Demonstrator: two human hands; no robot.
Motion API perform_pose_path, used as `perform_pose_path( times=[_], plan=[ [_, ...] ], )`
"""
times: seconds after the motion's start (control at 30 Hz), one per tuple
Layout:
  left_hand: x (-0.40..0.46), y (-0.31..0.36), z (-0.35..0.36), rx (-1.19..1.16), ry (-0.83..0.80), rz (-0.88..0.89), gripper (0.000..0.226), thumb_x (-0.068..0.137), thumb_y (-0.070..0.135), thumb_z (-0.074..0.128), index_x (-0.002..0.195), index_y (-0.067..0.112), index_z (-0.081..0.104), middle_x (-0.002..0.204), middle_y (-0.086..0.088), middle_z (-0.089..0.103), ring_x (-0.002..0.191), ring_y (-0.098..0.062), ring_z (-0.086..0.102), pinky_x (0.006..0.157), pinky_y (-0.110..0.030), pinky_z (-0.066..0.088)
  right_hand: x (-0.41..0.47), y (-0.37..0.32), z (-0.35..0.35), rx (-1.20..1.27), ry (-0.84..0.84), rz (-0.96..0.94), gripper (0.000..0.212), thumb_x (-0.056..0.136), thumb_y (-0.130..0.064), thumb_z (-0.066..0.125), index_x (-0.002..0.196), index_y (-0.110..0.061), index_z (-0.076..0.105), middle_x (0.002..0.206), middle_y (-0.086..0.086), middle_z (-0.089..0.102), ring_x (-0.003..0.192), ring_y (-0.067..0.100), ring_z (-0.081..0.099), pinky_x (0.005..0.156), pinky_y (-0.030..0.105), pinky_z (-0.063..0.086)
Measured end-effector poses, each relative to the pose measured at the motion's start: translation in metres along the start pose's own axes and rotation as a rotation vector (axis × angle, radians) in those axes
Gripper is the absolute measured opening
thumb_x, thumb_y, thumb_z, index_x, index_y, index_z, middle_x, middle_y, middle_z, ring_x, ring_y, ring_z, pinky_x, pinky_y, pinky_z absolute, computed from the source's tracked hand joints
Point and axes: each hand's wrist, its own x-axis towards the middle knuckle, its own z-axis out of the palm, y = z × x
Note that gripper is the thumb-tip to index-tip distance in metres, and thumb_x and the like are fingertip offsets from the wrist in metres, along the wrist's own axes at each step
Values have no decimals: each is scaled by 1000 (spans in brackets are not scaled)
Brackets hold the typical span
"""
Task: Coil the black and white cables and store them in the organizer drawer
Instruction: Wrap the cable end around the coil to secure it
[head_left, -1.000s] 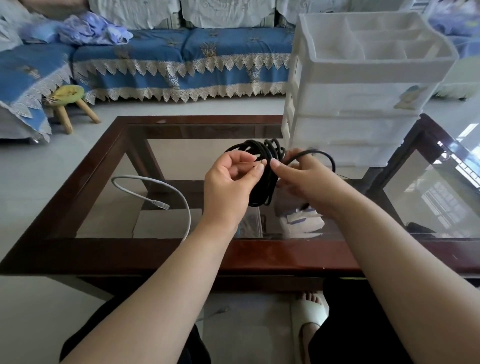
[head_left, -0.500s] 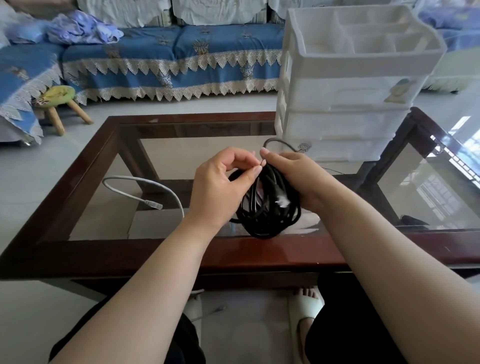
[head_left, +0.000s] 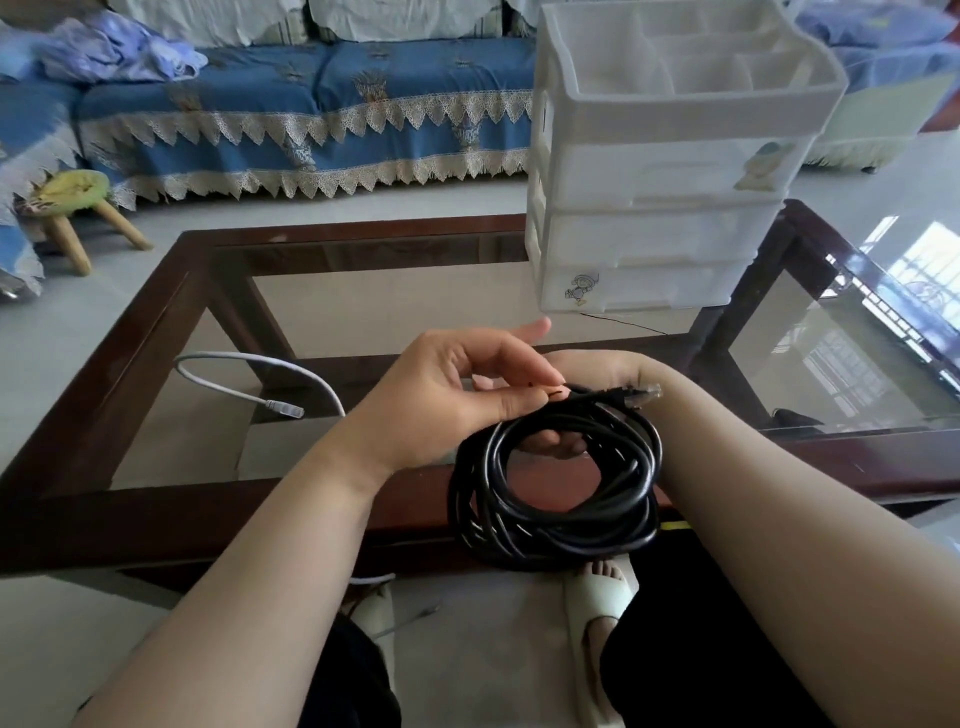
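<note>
Lower and nearer than a moment ago, the black cable (head_left: 556, 488) coil now hangs over the near edge of the surface (head_left: 156, 514), its plug end sticking out right. The left hand (head_left: 457, 400) pinches that end between thumb and fingers; the right hand (head_left: 602, 369), mostly hidden, reaches through the loop, its grip unclear. The white cable (head_left: 249, 387) lies uncoiled at left, the organizer (head_left: 660, 171) far right.

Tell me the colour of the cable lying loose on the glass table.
White: the loose cable lies on the glass table, with a pale, clear-looking plug; seen in the head view.
</note>
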Motion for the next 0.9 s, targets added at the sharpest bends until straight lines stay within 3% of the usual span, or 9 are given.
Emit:
perform_pose_path(
  times=[0.1, 0.2, 0.3, 0.4, 0.5, 0.6, 0.73, 0.8, 0.9],
  plan=[
    [0, 0, -8, -99, -99, -65, 13, 77, 6, 68, 88, 11, 75, 91, -6, 77, 135, -6, 43, 96, -20, 46, 9, 4, 1, 54, 41, -50, 48, 89, -2, 43, 47, -15, 62, 39, -3, 53, 34, 2, 49, 39, 10, 40],
    [-1, -3, -13, -80, -128, -54, 13, 84, 7, 66, 94, 10, 74, 97, -11, 76, 137, -8, 42, 108, -25, 38, 10, 13, -1, 88, 219, -172, 48, 104, -10, 16, 68, -19, 47, 34, -9, 51, 35, -3, 49, 44, 8, 39],
    [-1, -7, -16, -46, -55, -25, 18, 89, 1, 58, 100, 8, 71, 106, -7, 74, 135, -8, 45, 109, -25, 38, 9, 10, 4, 72, 207, -198, 35, 102, -11, 29, 77, -8, 54, 53, -3, 63, 50, 4, 60, 53, 15, 51],
    [-1, -7, -21, 69, 15, 7, 27, 90, 4, 57, 111, 16, 68, 124, 2, 67, 133, -7, 46, 110, -29, 37, 11, 7, 9, 140, 166, -248, 48, 102, -37, 29, 83, -4, 58, 63, 8, 63, 54, 16, 61, 52, 25, 53],
    [0, -7, -23, 314, 136, 73, 31, 89, 10, 60, 119, 21, 62, 133, 9, 59, 130, -1, 46, 109, -16, 30, 18, 9, 6, 205, 209, -341, 51, 94, -52, 36, 90, -6, 59, 71, 9, 63, 62, 18, 61, 60, 28, 54],
    [0, -11, -25, 421, 305, 53, 33, 92, 28, 59, 125, 28, 55, 136, 10, 51, 130, 4, 41, 105, -9, 26, 17, 8, 3, 250, 259, -436, 51, 89, -46, 55, 109, 1, 56, 83, 11, 62, 74, 22, 62, 70, 32, 54],
    [2, -16, -32, 226, 438, -220, 78, 77, 71, 51, 142, 29, 36, 152, 4, 36, 140, -8, 31, 117, -39, 25, 15, 7, -3, 440, 282, -582, 35, 80, -27, 66, 104, -5, 53, 79, 7, 62, 72, 21, 62, 71, 35, 55],
    [2, -19, -36, 100, 405, -341, 115, 53, 88, 54, 149, 31, 25, 158, 2, 26, 143, -14, 27, 117, -44, 23, 14, 9, -10, 473, 270, -652, 58, 70, -32, 80, 110, -2, 50, 81, 6, 62, 73, 20, 64, 74, 38, 56],
    [3, -27, -40, -201, 269, -436, 133, 40, 80, 75, 152, 39, 14, 160, -3, 23, 142, -25, 32, 114, -55, 27, 10, 10, -14, 497, 250, -749, 69, 63, -38, 84, 111, 0, 51, 78, 5, 61, 71, 17, 62, 83, 40, 54]
  ],
)
